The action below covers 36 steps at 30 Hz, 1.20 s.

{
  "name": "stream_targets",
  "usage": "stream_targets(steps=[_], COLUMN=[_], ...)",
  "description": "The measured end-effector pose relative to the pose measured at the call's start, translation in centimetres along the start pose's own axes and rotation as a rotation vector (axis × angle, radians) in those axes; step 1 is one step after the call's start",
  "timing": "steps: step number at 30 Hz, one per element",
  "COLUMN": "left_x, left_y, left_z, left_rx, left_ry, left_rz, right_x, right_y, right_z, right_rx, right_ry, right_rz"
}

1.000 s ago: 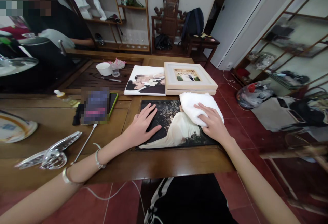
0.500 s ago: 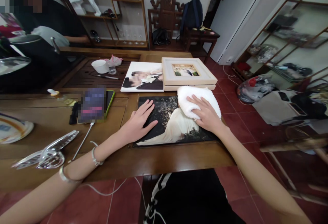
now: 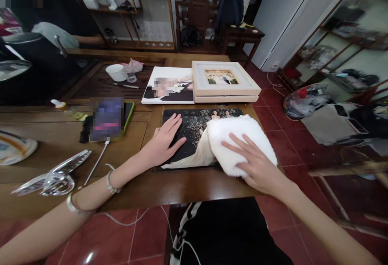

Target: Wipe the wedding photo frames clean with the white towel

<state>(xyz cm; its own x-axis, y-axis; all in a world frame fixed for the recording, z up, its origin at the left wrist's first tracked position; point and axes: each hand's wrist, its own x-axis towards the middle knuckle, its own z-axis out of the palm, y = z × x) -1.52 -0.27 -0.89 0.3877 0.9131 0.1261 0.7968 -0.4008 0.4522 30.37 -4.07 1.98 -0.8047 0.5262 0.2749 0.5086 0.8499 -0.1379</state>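
The right hand (image 3: 257, 164) lies flat on a folded white towel (image 3: 239, 135), fingers spread and pressing down rather than pinching; whether the thumb hooks under the cloth cannot be told. Half a second ago the towel sat near the 1 o'clock corner of the dark photo print (image 3: 194, 129). Now it covers the 4 o'clock corner and overhangs the print's near edge, close to the rim of the wooden table (image 3: 182, 188). The stroke has run from the far edge to the near one, so the right-hand strip of the print looks wiped along its whole length (the small figures at 12 o'clock are uncovered again).

The left hand (image 3: 163, 144) has kept its place at the print's 9 o'clock edge, palm down, fingers fanned and empty, pinning the panel, which lies flat and has not shifted on the table.

Beyond it, at 12 o'clock, a pale framed picture (image 3: 222, 80) sits just beside a second print (image 3: 169, 89). At 10 o'clock a phone (image 3: 107, 119) lies with its cable (image 3: 97, 162) trailing toward the person.
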Motion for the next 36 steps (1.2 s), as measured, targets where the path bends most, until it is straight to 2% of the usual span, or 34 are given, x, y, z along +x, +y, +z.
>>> stream_targets(steps=[3,5,8,10,15,21,25,28,36], left_x=[0.1,0.3,0.5,0.5,0.6,0.5,0.4,0.5,0.4], left_y=[-0.4,-0.7,-1.1,-1.2,-1.2,-1.3,-1.2,-1.2,-1.0], left_z=[0.1,0.2,0.2,0.1,-0.1,0.0,0.1,0.1,0.1], left_rx=[-0.034,-0.048,-0.055,-0.055,-0.055,-0.045,-0.033,-0.039,-0.028], left_ry=[0.022,0.039,0.049,0.039,0.011,0.031,0.037,0.041,0.042], left_rz=[0.006,0.022,0.042,0.041,0.058,0.067,0.06,0.063,0.066], right_x=[-1.3,-1.3,-0.4,0.8,3.8,6.0,5.7,4.7,-0.2], right_y=[-2.0,-1.8,0.6,2.9,7.5,9.0,8.3,6.8,-0.7], right_z=[-0.8,-1.2,-1.5,-1.2,0.4,2.0,2.6,2.5,1.3], right_rx=[0.051,0.093,0.147,0.138,0.063,0.016,-0.017,-0.005,0.032], right_ry=[-0.029,-0.059,-0.073,-0.035,0.048,0.124,0.157,0.143,0.102], right_rz=[-0.039,-0.062,-0.083,-0.073,0.032,0.185,0.172,0.15,0.088])
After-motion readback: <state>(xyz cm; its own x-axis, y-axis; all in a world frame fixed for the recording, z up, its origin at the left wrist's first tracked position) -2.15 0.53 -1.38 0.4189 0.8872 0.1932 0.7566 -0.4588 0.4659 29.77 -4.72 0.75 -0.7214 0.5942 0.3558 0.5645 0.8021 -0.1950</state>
